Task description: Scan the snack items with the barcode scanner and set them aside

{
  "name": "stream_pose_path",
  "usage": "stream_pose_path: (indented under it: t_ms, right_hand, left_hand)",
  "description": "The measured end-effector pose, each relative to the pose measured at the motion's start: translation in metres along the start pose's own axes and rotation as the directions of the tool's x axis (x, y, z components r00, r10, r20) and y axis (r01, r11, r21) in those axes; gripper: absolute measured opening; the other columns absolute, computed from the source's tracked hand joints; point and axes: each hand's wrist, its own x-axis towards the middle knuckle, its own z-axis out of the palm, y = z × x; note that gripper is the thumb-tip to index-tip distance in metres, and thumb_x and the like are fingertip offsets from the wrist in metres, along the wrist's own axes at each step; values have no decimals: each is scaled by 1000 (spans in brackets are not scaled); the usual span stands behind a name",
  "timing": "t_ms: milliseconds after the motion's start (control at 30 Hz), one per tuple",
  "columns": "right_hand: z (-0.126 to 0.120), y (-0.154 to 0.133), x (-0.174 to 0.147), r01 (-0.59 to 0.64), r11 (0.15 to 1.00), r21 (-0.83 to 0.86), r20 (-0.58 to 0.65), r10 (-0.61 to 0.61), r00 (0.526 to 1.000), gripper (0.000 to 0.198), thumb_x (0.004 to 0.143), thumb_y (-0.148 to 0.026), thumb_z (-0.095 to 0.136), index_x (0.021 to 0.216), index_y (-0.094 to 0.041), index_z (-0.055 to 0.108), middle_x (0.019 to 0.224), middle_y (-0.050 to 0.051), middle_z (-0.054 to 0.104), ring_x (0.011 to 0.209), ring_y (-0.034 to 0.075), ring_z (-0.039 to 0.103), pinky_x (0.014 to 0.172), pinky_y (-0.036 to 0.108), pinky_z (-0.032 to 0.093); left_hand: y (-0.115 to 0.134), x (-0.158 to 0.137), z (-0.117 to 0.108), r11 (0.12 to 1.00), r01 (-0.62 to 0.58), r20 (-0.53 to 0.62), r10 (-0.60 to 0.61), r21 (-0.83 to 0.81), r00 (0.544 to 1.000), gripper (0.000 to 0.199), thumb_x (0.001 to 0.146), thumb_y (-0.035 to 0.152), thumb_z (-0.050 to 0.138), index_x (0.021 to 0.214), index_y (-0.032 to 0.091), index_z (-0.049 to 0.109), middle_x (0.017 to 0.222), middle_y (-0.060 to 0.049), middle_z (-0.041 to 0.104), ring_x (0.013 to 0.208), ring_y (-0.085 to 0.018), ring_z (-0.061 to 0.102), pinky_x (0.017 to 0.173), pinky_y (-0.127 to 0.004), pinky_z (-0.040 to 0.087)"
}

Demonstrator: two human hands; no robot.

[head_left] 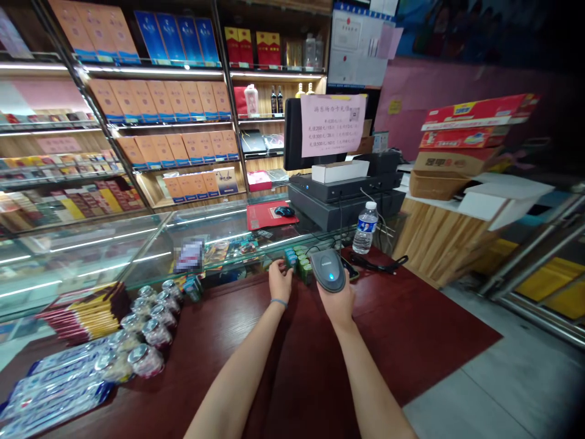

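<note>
My right hand [339, 302] grips a dark grey barcode scanner [328, 270] with a blue light on its top, held above the red-brown counter. My left hand [280, 284], a band around its wrist, is at the counter's back edge with its fingers curled together. Whatever they hold, if anything, is too small to make out. Just beyond those fingers stand small blue-green packs [291, 256] and a row of small green packs [302, 262], partly hidden by the scanner. A dark phone-like object [351, 269] lies just behind my right hand.
A water bottle [366, 228] and a black cable [381, 263] are at right. Behind stand a monitor [292, 134] and a mouse [284, 211] on a red mat. Lidded jars [146, 361], stacked packets [86, 314] and blue-white packs [59, 381] lie left. A glass case [114, 244] borders the counter.
</note>
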Motion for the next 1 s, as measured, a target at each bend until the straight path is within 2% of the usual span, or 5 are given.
stream_pose_path:
  t_ms: [133,267,567,700,1000]
  right_hand:
    - [2,-1,-2,18,1000,-11,-30,-19,999,40,82,-47,63,108,-17,57,71,12,72,60,31,70,53,35,51]
    - [3,-9,-3,91,995,37,3,-91,996,40,84,-46,63,110,-15,58,76,15,73,64,32,71,55,35,51]
    - [19,-44,-15,367,925,98,-11,-368,930,40,82,-47,65,104,-15,59,63,6,68,53,24,65,51,29,44]
    - [21,-57,-25,424,899,111,48,-431,901,39,82,-46,64,104,-14,59,59,5,66,53,26,66,51,29,44]
    - [23,-78,-51,514,834,199,145,-544,827,31,81,-37,60,103,-15,61,54,3,64,48,23,64,49,27,40]
  left_hand:
    - [7,-6,-36,999,-23,-48,21,-49,999,30,81,18,72,109,18,60,111,-11,59,100,-22,65,87,-39,59]
    - [12,-15,-94,998,-66,-173,62,-15,983,30,84,27,71,110,17,61,108,-10,61,100,-22,65,88,-39,58]
    - [3,-26,-215,944,-114,-417,243,310,876,43,85,29,69,125,17,58,119,-13,57,112,-26,57,96,-44,52]
    - [-5,-26,-236,928,-103,-426,260,357,867,51,84,24,69,133,18,54,127,-15,56,123,-29,52,108,-47,43]
    - [-21,-13,-252,944,-18,-415,162,328,895,71,80,18,70,146,20,44,145,-16,49,140,-32,41,121,-49,28]
